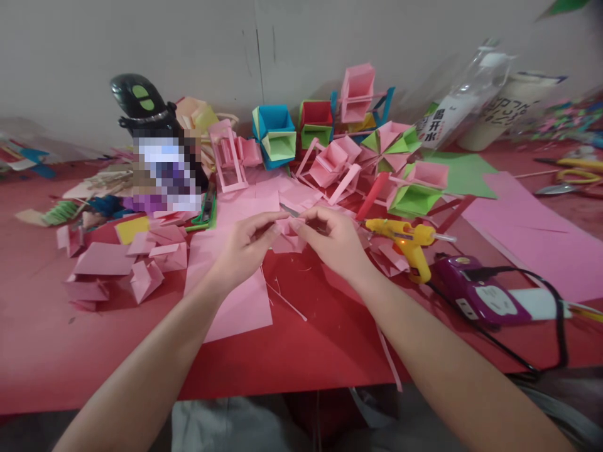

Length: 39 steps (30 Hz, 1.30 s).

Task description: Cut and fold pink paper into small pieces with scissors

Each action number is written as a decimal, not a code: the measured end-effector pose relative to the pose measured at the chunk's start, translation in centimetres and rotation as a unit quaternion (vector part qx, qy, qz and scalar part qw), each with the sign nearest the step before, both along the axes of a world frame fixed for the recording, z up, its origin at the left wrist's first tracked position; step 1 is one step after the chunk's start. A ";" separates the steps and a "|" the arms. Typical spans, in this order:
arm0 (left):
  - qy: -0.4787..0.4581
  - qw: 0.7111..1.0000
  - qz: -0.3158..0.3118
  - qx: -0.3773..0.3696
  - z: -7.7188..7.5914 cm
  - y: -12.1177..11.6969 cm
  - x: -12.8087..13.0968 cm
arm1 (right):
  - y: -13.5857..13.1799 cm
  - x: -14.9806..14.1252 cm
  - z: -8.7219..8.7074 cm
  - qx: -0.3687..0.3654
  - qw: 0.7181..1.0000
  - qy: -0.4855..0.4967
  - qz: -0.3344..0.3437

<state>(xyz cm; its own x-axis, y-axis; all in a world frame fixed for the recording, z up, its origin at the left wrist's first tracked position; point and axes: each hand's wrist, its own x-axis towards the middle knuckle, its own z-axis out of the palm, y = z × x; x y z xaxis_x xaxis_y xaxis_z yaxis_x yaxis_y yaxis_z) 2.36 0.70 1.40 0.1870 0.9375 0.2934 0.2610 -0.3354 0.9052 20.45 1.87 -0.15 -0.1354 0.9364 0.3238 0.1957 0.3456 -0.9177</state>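
Note:
A small folded pink paper piece (289,240) is pinched between both hands, above the middle of the red table. My left hand (247,245) grips its left side with thumb and fingers closed. On the right side, my right hand (330,237) holds it the same way, thumb on the near face. A sheet of pink paper (235,307) lies flat below my left wrist. Just right of my right hand is a yellow glue gun (405,238) with its small light glowing. Several folded pink paper pieces (146,280) are heaped at the left.
Finished-looking paper boxes and wheels, including a blue and green box (274,135), stand along the wall. A phone (169,169) leans on a black holder. At the right are a purple power strip (485,292) with cables, a plastic bottle (464,94), a cup (509,110) and scissors (577,176).

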 end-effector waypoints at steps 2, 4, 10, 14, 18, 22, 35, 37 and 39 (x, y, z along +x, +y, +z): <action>-0.002 1.000 -0.004 0.001 0.0 0.0 0.0 | 0.0 0.0 0.0 -0.004 1.000 0.000 0.000; -0.003 1.000 -0.007 0.004 -0.1 0.1 0.0 | 0.0 0.1 0.0 -0.009 1.000 0.003 0.006; -0.005 1.000 -0.010 0.019 -0.4 0.2 -0.1 | 0.0 0.2 0.1 -0.020 1.000 0.001 0.021; -0.009 1.000 0.006 0.013 -0.4 0.1 0.0 | 0.0 0.1 0.1 -0.016 1.000 0.002 0.027; -0.012 0.999 0.035 0.004 -0.4 0.0 0.0 | 0.1 0.1 0.0 -0.021 0.999 0.009 0.034; -0.012 0.999 0.047 0.004 -0.3 -0.1 -0.1 | 0.1 0.2 0.1 -0.028 0.999 0.003 0.043; 0.033 0.995 0.088 0.043 -0.3 0.3 -0.7 | 0.3 0.3 -0.1 -0.068 0.995 0.037 0.058; 0.023 0.993 0.108 0.050 -0.3 0.4 -0.8 | 0.3 0.2 -0.2 -0.090 0.992 0.064 0.055; 0.005 0.991 0.122 0.045 -0.4 0.6 -0.9 | 0.2 0.1 -0.2 -0.099 0.992 0.054 0.062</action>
